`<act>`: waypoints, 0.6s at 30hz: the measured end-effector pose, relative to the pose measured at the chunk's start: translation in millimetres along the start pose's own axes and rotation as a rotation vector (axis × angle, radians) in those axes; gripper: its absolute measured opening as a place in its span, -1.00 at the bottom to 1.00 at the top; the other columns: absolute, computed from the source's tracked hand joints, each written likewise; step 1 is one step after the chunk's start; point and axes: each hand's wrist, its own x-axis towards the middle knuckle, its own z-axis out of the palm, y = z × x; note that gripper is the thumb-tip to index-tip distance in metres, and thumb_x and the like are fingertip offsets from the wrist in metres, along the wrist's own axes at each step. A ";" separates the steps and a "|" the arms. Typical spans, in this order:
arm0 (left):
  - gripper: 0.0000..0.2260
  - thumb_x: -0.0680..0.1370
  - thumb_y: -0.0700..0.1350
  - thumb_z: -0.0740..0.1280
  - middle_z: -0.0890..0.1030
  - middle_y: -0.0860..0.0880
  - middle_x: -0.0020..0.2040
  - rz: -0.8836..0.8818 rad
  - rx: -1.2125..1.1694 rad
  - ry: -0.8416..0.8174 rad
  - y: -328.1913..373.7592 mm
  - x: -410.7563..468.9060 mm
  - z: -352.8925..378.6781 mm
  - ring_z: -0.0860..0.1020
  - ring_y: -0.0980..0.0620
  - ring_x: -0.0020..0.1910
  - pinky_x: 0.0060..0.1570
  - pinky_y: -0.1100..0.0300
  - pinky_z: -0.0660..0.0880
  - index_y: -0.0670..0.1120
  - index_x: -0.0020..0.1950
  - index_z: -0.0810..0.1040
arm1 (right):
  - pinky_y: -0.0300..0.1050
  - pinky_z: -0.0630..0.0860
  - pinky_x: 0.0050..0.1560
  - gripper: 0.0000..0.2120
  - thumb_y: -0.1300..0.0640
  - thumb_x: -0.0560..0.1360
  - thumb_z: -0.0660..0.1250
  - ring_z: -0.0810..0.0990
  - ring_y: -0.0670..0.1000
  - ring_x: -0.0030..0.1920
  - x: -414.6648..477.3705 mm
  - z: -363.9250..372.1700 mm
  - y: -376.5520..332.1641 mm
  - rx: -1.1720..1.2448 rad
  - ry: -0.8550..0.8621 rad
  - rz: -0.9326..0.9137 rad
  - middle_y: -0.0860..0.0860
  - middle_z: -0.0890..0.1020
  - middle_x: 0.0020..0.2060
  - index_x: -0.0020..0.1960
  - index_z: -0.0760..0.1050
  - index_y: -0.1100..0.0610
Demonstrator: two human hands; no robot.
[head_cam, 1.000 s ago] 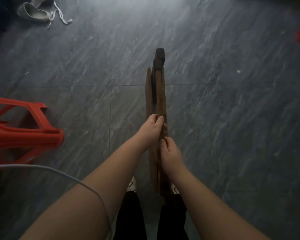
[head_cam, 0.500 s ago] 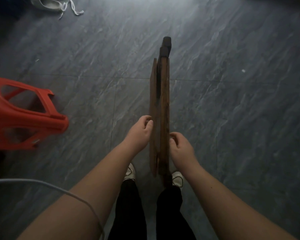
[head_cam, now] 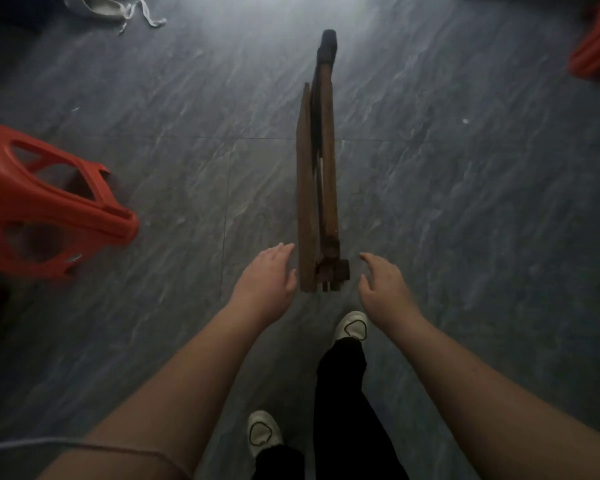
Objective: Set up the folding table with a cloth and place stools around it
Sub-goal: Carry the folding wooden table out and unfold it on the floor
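A folded brown wooden table (head_cam: 317,174) stands on edge on the grey stone-patterned tile floor (head_cam: 465,220), its dark-capped end pointing away from the person. The left hand (head_cam: 265,280) and right hand (head_cam: 383,289) hover on either side of its near end, each grip open with fingers spread and holding nothing. An orange plastic stool (head_cam: 42,206) lies tipped at the left edge, well apart from the table; another orange plastic piece (head_cam: 598,46) shows at the upper right corner. Bare floor lies open on both flanks. White shoes (head_cam: 352,325) stand just behind the table.
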 end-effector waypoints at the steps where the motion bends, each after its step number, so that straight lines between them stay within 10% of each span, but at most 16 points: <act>1: -0.50 0.66 -0.03 0.17 0.26 -0.10 0.57 0.019 0.038 -0.010 -2.8 -10.6 6.3 0.20 -0.04 0.55 0.54 0.10 0.10 -0.09 0.59 0.20 | -0.04 0.24 0.46 -0.52 0.13 0.60 0.20 0.30 0.03 0.46 -13.7 3.2 4.7 -0.043 0.012 -0.013 0.04 0.41 0.44 0.51 0.31 0.11; 18: -0.39 0.65 0.09 0.14 0.10 -0.11 0.62 0.039 0.203 0.146 -37.6 -26.2 148.4 0.06 -0.09 0.59 0.56 0.03 0.01 -0.07 0.63 0.03 | -0.05 0.01 0.55 -0.34 0.02 0.57 0.21 0.10 0.02 0.57 -35.6 104.9 91.3 -0.198 0.161 -0.165 -0.01 0.18 0.57 0.61 0.05 0.02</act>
